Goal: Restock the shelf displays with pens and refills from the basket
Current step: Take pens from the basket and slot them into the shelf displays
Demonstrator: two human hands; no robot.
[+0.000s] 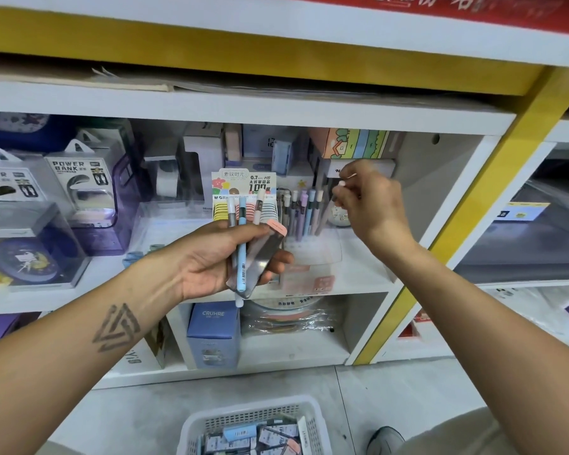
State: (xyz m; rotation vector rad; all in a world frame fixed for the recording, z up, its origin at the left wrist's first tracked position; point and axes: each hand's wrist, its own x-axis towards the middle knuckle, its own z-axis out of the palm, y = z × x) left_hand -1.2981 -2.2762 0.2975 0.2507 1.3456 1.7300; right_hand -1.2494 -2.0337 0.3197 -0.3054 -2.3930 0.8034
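Observation:
My left hand (pixel 217 257) grips a bundle in front of the middle shelf: a light blue pen (pixel 242 244), two other pens with pale caps, and a flat refill case with a pink cap (pixel 263 254). My right hand (pixel 368 198) is raised at the right side of the clear pen display stand (pixel 306 215) and pinches a pen with a white tip (pixel 341 184) over the upright pens. A refill display card (pixel 243 192) with rows of coloured refill cases stands left of the pens. The white basket (pixel 191 428) of packs sits on the floor below.
Power bank boxes (pixel 79 192) and a clock box fill the shelf at left. Cartons stand behind the displays. A blue CRUHRE box (pixel 212 336) and wrapped packs occupy the lower compartment. A yellow post (pixel 473 205) bounds the shelf on the right. My shoe (pixel 386 438) is next to the basket.

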